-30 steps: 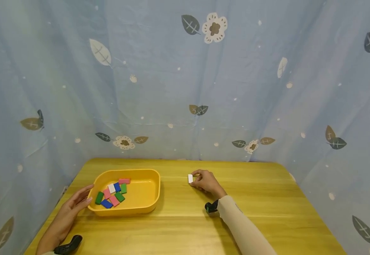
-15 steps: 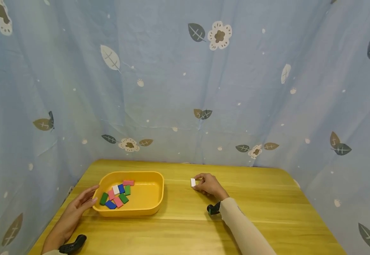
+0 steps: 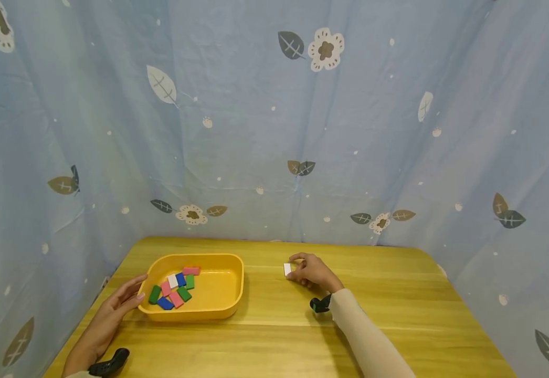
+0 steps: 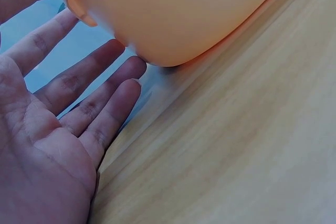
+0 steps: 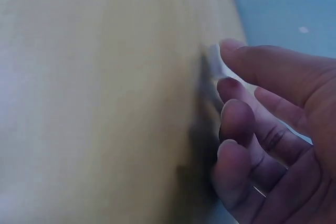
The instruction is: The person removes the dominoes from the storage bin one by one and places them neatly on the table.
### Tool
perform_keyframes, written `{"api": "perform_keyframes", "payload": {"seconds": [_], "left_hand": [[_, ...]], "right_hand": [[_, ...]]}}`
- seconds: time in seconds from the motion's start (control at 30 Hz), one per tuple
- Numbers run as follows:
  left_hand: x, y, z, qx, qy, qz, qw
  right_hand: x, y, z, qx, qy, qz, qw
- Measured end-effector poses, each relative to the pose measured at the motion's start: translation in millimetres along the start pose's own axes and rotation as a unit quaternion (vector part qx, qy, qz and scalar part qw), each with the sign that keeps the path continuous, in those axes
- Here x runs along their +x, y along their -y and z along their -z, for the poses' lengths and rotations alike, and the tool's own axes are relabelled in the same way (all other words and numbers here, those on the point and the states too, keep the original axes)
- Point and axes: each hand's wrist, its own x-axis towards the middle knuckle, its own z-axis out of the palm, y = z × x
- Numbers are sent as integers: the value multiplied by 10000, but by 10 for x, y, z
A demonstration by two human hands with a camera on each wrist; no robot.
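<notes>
A small white rectangular block [image 3: 287,270] stands on the table, right of the yellow tray. My right hand [image 3: 313,271] is at it, thumb tip against the block's near end and index finger raised a little off the far end. In the right wrist view the thumb [image 5: 273,66] lies beside the white block [image 5: 216,60], while the other fingers are bent below it. My left hand [image 3: 111,310] touches the left end of the yellow tray [image 3: 210,315], fingers nearly straight. The left wrist view shows these fingers [image 4: 79,82] spread beside the tray's outer wall [image 4: 173,14].
Inside the tray, several blocks lie flat at the left, among them a green block [image 3: 154,294], a blue block [image 3: 165,303] and a pink block [image 3: 191,271]. The wooden table [image 3: 265,346] ends at the back against a patterned blue curtain [image 3: 255,131].
The right index finger has lifted slightly off the white block, which stays in place on the table. My left hand keeps its place at the tray. The head view has shifted a little.
</notes>
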Motion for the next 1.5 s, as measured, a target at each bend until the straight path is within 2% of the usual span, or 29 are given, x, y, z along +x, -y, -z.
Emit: {"api": "perform_keyframes", "payload": {"seconds": [0.2, 0.5, 0.63, 0.87, 1.03, 1.23, 1.5], "left_hand": [[-22, 37, 15, -76, 30, -58, 9999], [-60, 17, 25, -54, -15, -31, 10000], [-60, -5, 15, -48, -34, -61, 10000], [-12, -30, -2, 27, -67, 32, 10000], [9, -42, 0, 7, -56, -30, 10000], [28, -38, 3, -71, -16, -123, 9999], [18, -39, 17, -276, 24, -114, 9995]], "right_hand": [[40, 125, 27, 134, -61, 194, 9997], [119, 394, -129, 152, -99, 702, 9974], [140, 558, -215, 148, 18, 902, 9958], [184, 824, -427, 110, 182, 1286, 9915], [219, 998, -611, 115, 355, 1525, 9876], [264, 1148, -844, 181, 453, 1617, 9856], [323, 1271, -1135, -120, 617, 1642, 9844]]}}
